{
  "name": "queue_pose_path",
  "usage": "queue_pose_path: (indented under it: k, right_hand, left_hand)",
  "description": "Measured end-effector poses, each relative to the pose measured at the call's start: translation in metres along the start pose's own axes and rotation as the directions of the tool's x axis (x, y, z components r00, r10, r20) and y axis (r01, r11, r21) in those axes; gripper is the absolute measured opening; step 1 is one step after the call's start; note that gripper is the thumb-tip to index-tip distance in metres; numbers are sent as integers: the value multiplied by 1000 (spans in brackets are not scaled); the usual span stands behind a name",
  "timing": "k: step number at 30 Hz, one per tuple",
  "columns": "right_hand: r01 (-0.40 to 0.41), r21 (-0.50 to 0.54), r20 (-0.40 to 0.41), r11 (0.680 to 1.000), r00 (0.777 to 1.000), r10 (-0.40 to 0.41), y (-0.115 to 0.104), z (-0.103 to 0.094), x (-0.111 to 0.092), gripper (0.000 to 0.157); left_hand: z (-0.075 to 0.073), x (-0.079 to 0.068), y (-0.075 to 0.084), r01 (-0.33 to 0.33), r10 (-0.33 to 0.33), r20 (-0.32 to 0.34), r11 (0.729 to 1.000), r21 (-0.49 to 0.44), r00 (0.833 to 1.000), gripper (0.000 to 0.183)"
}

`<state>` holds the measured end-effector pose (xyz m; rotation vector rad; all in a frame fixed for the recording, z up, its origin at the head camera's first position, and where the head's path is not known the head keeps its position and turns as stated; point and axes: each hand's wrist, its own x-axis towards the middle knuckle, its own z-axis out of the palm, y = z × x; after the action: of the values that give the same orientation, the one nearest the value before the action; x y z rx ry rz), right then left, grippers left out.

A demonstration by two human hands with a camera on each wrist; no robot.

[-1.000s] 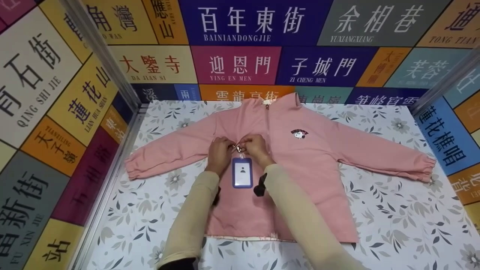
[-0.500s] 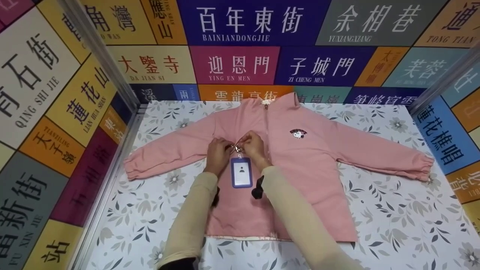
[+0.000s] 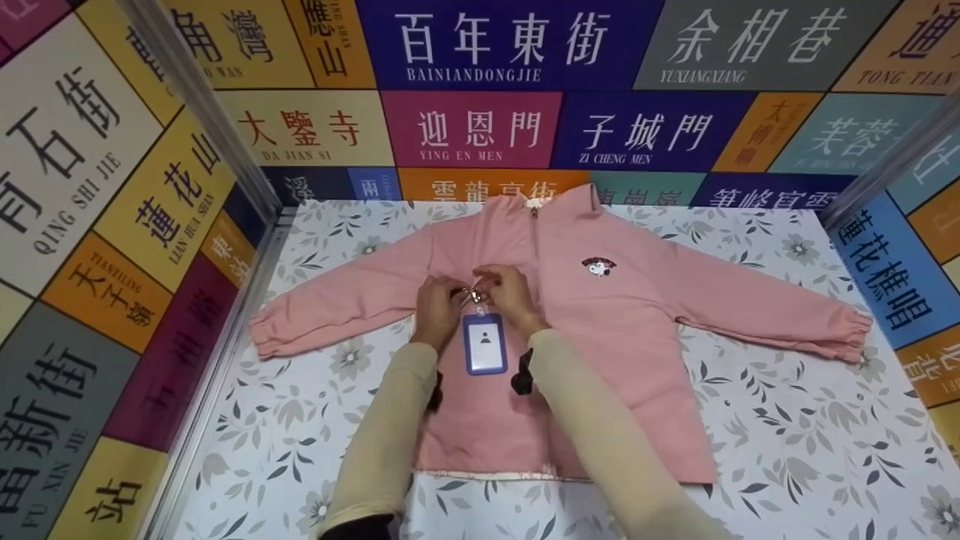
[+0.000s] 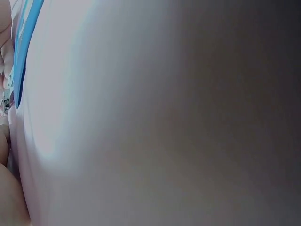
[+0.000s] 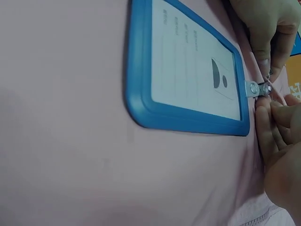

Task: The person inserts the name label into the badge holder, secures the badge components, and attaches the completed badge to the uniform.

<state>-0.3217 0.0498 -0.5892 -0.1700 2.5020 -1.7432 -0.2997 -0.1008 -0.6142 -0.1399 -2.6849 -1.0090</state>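
A pink jacket (image 3: 607,360) lies spread out, front up. On its chest rests a blue-framed ID badge (image 3: 485,343) with a white card, its metal clip (image 3: 475,296) at the top end. My left hand (image 3: 439,307) pinches at the clip from the left, a pinched fold of pink fabric beside its thumb. From the other side my right hand (image 3: 510,296) pinches at the clip with thumb and curled fingers. The right wrist view shows both hands' fingertips (image 5: 265,66) meeting around the clip (image 5: 265,89); they partly hide it. Mostly blur fills the left wrist view, with the badge edge (image 4: 22,56) at left.
A flower-patterned white table (image 3: 795,420) lies under the jacket. Colourful panels with printed street names (image 3: 472,127) stand at the back and both sides. The jacket's sleeves (image 3: 772,300) stretch out to left and right. A small cartoon patch (image 3: 598,268) sits on the chest.
Both hands stay at the badge clip. The right hand's fingers shift slightly at the clip; the badge tilts a little. The jacket lies as before.
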Motion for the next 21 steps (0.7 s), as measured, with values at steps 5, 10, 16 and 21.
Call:
queue_pose_path:
  k: [5,10,16,21]
  right_hand:
    - [70,-112,10,991,998,-69,3,-7,4,25]
    - [124,-249,-2,960,992,-129,5,-10,5,20]
    - [186,-350,-29,918,977,-210,4,-9,3,13]
    - [208,-362,-70,909,966,-249,2,-3,0,11]
  left_hand:
    - [-1,2,2,17,-17,-2,1000,-26,1000,10]
    - [1,2,0,61,-62,-16,996,-70,998,11]
    - [4,2,-2,68,-70,-22,993,-96,997,12]
    - [5,1,-3,60,-64,-34,992,-112,997,12]
